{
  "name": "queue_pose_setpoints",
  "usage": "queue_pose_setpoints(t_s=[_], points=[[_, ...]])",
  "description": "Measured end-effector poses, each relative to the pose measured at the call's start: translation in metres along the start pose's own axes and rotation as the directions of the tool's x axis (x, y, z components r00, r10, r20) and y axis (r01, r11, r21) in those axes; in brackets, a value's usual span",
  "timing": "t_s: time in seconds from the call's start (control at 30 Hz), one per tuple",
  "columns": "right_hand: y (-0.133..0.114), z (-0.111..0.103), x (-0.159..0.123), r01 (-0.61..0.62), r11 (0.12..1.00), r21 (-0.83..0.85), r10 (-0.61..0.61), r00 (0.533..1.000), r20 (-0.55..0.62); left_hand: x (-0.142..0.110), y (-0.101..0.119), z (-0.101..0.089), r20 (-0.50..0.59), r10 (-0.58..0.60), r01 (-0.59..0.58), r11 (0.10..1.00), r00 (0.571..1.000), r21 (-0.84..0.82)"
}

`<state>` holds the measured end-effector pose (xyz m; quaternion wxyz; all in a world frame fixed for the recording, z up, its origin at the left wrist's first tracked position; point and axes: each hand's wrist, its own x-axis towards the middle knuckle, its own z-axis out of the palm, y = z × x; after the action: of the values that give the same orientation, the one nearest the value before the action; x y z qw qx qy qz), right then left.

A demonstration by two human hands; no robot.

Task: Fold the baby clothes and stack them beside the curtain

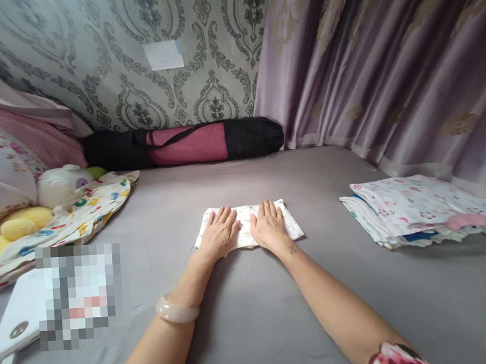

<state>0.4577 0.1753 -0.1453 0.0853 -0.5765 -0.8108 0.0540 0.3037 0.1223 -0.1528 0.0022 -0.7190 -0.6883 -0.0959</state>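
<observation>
A folded white cloth (246, 227) with a faint print lies flat on the grey bed sheet (250, 302), straight in front of me. My left hand (220, 231) rests palm down on its left half, fingers stretched out. On the right half lies my right hand (269, 224), also flat with the fingers extended. Between the two hands a strip of the cloth shows. Both hands press on the cloth from above, and neither grips it. What is under the palms is hidden.
Folded printed cloths (425, 204) are stacked at the right by the purple curtain (343, 77). A black and pink long bag (187, 143) lies along the wall. At left are plush toys (60, 187), a patterned cloth (104, 198) and a white power bank (22, 311) with a cable.
</observation>
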Motion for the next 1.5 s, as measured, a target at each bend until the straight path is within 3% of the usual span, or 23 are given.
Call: queue_pose_setpoints(t_s=[0.3,0.47,0.6,0.83,0.93,1.03,1.23,1.5], points=[[-0.002,0.000,0.000,-0.015,0.999,0.040,0.015,1.000,-0.014,-0.002,-0.001,-0.001,-0.033,0.019,-0.019,1.000,0.999,-0.008],[0.010,-0.003,0.006,-0.068,0.997,0.021,0.070,0.991,-0.115,-0.003,-0.003,-0.004,-0.075,-0.072,0.075,0.996,0.995,0.039],[0.017,0.002,0.010,-0.107,0.994,0.017,0.108,0.993,-0.046,-0.003,-0.005,-0.002,-0.014,-0.100,0.101,0.992,0.995,0.077],[0.016,-0.001,0.011,-0.112,0.993,0.044,0.113,0.994,-0.010,-0.004,-0.006,-0.003,-0.012,-0.097,0.098,0.992,0.995,0.083],[0.024,-0.008,0.014,-0.136,0.990,0.045,0.138,0.989,-0.044,-0.004,-0.010,-0.005,-0.108,-0.174,0.183,0.980,0.979,0.077],[0.034,-0.009,0.018,-0.190,0.981,0.024,0.191,0.979,-0.070,-0.004,-0.015,-0.004,-0.202,-0.293,0.309,0.949,0.935,0.056],[0.040,0.001,0.020,-0.214,0.977,-0.006,0.213,0.974,-0.073,-0.001,-0.024,0.003,0.012,-0.418,0.418,0.908,0.909,-0.025],[0.040,-0.001,0.019,-0.221,0.973,0.068,0.225,0.972,-0.065,-0.001,-0.023,0.001,-0.049,-0.440,0.440,0.898,0.897,-0.003]])
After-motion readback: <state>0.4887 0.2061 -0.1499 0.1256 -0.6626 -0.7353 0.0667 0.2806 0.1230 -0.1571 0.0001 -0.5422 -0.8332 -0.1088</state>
